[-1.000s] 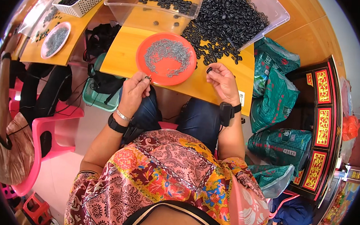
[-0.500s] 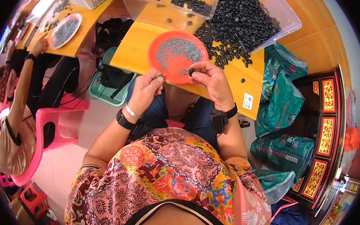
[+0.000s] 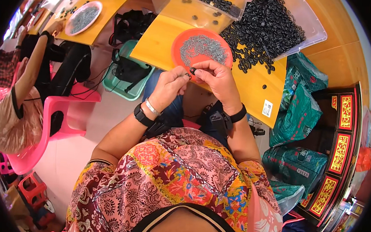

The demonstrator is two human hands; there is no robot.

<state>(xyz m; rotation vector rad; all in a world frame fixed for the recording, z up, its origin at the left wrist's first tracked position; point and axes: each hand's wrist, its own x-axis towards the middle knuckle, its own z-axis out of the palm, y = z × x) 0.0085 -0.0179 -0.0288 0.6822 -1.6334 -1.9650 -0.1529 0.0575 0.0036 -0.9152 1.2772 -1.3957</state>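
Note:
My right hand (image 3: pixel 213 77) pinches a small black ring (image 3: pixel 193 70) between thumb and forefinger, just in front of the orange plate (image 3: pixel 178 42). My left hand (image 3: pixel 169 84) is beside it with fingers pinched on a small thin metal piece (image 3: pixel 187 75), its tip touching the ring. The plate holds a heap of small grey metal parts (image 3: pixel 203 50). A pile of black rings (image 3: pixel 265 33) lies on the yellow table (image 3: pixel 156 42) to the right of the plate, spilling from a clear tray (image 3: pixel 313 32).
A clear plastic bin (image 3: pixel 200 6) with a few black rings stands behind the plate. Green bags (image 3: pixel 298 118) sit at my right. Another person (image 3: pixel 21 89) sits on a pink chair (image 3: pixel 53 116) at my left, by a second table with a plate of grey parts (image 3: pixel 83 18).
My right hand came off the pile of black rings with one ring and moved left to meet my left hand; both hands now touch in front of the plate.

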